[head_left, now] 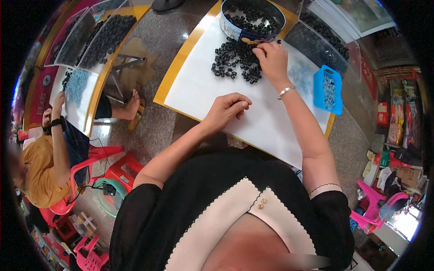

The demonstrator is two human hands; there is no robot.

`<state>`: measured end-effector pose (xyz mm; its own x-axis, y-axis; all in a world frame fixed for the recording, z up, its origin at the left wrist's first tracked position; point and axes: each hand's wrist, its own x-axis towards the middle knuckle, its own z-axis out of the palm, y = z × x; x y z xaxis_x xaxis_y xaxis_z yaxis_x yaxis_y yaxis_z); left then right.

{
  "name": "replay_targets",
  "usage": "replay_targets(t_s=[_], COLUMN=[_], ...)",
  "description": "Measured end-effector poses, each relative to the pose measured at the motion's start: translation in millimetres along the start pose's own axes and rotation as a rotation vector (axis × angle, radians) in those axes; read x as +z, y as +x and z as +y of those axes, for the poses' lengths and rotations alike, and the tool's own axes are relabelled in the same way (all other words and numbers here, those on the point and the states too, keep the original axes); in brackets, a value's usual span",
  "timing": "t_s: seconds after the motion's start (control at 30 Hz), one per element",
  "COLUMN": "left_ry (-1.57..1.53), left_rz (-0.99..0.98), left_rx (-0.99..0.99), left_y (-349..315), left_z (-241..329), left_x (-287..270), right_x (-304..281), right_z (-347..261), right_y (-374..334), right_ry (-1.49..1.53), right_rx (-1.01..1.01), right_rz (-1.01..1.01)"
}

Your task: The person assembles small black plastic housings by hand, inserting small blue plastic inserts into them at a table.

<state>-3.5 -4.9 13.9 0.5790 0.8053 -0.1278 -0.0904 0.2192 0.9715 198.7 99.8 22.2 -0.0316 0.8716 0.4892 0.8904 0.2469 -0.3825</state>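
Note:
A loose pile of small black plastic pieces [235, 58] lies at the far side of the white tabletop [199, 86]. My right hand [272, 61], with a silver bracelet at its wrist, bends over the right edge of this pile, just in front of a round tin [231, 30] holding more such pieces. Its fingers are drawn together, and whatever is between them is hidden. Closer to me, my left hand [229, 108] hovers over the near part of the table with its fingers curled and the thumb pressed in. I cannot make out what it holds, if anything.
A blue plastic basket [319, 92] of small clear pieces stands at the table's right edge, beside scattered clear pieces [300, 77]. Clear bins [316, 47] of black pieces stand behind. To the left, another person [45, 167] sits at a similar table near red stools [124, 170].

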Motion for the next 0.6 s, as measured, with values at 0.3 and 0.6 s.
replay_targets(t_s=[0.3, 0.6], left_ry=[0.003, -0.344], left_rz=[0.018, 0.123], left_rx=[0.009, -0.037], left_y=[-1.8, 11.1], left_z=[-2.7, 1.7], left_x=[2.1, -1.9], right_x=[13.4, -43.2], right_z=[-19.1, -52.1], right_y=[-17.3, -58.4], right_ry=[-0.055, 0.503], right_rx=[0.005, 0.205], right_rz=[0.029, -0.019])
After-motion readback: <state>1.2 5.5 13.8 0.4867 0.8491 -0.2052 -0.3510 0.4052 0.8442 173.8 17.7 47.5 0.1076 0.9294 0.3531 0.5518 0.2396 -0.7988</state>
